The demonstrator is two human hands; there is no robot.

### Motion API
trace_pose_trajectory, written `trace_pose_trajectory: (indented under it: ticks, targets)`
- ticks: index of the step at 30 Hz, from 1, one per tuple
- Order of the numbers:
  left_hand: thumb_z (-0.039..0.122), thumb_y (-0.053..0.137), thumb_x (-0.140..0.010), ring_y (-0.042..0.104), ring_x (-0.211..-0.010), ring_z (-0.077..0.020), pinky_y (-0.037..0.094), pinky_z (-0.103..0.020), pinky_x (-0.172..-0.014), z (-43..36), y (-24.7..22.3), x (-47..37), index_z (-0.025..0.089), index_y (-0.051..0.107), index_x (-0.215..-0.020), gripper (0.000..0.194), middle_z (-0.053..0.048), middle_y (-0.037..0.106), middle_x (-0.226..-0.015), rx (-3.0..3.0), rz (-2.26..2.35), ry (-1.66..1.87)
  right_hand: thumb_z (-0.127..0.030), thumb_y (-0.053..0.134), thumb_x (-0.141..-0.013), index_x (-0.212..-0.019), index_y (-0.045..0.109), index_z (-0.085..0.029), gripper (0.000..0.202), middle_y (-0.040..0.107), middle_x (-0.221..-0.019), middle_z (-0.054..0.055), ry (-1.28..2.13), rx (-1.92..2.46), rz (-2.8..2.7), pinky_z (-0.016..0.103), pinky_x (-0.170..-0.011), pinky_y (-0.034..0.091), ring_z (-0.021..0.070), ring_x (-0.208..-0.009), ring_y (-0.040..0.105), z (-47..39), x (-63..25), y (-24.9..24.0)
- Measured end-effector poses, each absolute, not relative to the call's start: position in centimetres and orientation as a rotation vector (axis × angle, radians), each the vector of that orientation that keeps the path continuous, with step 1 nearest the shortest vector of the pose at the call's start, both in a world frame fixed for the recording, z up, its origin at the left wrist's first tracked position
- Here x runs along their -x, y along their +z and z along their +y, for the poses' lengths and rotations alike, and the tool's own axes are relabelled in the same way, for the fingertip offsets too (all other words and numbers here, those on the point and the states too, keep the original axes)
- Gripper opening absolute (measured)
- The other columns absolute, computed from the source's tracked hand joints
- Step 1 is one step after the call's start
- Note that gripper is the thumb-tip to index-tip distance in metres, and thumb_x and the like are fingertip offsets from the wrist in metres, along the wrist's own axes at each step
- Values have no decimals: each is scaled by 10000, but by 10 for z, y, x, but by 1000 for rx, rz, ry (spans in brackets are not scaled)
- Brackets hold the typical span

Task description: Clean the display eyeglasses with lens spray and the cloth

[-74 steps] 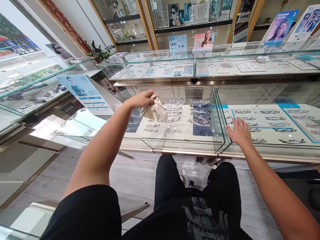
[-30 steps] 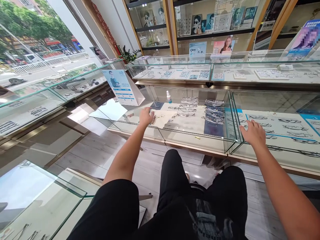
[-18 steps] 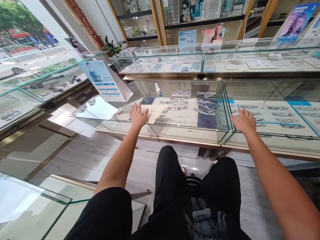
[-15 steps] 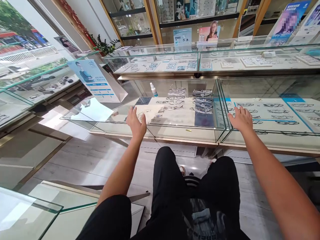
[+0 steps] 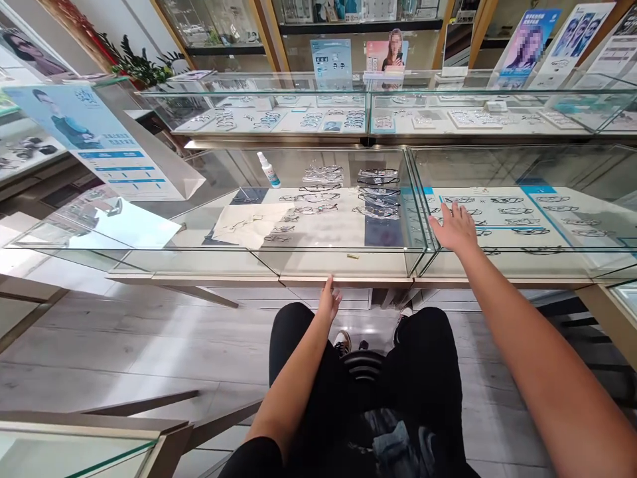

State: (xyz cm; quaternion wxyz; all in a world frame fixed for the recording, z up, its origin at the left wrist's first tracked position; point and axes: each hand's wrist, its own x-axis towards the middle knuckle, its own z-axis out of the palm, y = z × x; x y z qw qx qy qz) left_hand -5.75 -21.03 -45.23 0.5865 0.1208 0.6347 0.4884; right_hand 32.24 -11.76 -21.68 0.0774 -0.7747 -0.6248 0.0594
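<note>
My right hand rests with its fingers spread on the glass top of the right display case, above rows of eyeglasses. Just in front of the left display case's wooden front edge is my left hand, empty, one digit stretched up toward the edge and the others loosely bent. Whether it touches the edge I cannot tell. A white spray bottle stands toward the back of the left case. Near it are a beige cloth and stacked eyeglasses.
A tent-shaped sign and a white sheet are on the left. Behind runs a higher glass showcase with posters on top. My knees are below the counter; another glass-topped table is at lower left.
My left hand has come off the glass top, moving right and down to the counter's front edge. The view has swung right. My right hand stays on the glass.
</note>
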Motion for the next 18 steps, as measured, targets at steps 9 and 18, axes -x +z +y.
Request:
trace_pose_trajectory:
  ticks: [9,18]
  targets:
    - [641,718,-1001,755,-1195,-234,618,-284,-890,-204,-483,46,259,571,-1427,591,-130,602,-1337,-148,1353,1217,-740,256,-1069,-1779,288,-154,922,168,-1884,181,177,2340,-1857,581,-1412,151,393,-1748,160,-116,-319,-214]
    - [705,777,-885,750,-1069,-207,484,-220,-665,-200,-485,51,222,625,-1236,616,-83,622,-1132,-198,1414,1179,-768,299,-1053,-1781,283,-155,951,152,-1890,166,197,2360,-1847,569,-1415,138,390,-1751,144,-118,-317,-210]
